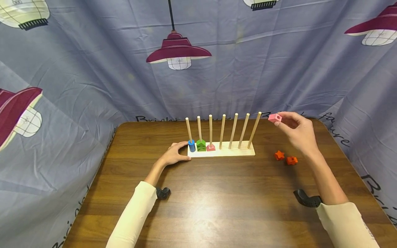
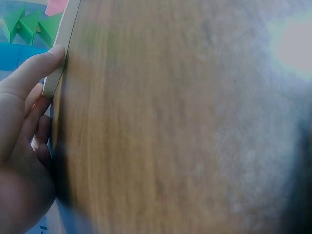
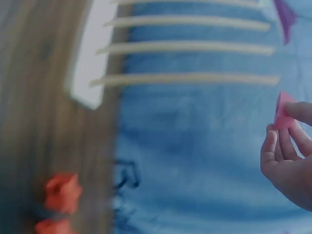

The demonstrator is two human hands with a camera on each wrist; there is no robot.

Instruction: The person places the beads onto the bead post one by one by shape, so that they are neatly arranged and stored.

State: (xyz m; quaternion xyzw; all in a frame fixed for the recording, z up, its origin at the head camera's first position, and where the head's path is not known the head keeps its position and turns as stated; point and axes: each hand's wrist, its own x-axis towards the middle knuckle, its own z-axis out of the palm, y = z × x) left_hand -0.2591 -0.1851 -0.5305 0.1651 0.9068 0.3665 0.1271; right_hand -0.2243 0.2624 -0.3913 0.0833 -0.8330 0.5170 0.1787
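A pale wooden base (image 1: 223, 153) with several upright pegs lies across the table. Its left pegs carry blue (image 1: 192, 146), green (image 1: 201, 146) and pink (image 1: 211, 148) pieces at their feet. My left hand (image 1: 173, 154) grips the base's left end, thumb on the front edge and fingers behind, as the thumb (image 2: 51, 57) shows in the left wrist view. Raised to the right of the rightmost peg (image 1: 254, 131), my right hand (image 1: 299, 132) pinches a pink block (image 1: 274, 118) with a hole through it between thumb and fingers. In the right wrist view the pink block (image 3: 282, 111) is level with the peg tips.
Two orange pieces, one a star (image 1: 279, 155) and the other a holed block (image 1: 292, 160), lie on the brown table (image 1: 217, 193) below my right hand. A curtain (image 1: 232, 79) printed with lamps hangs behind the table. Black straps' ends (image 1: 307, 199) stick out at both wrists.
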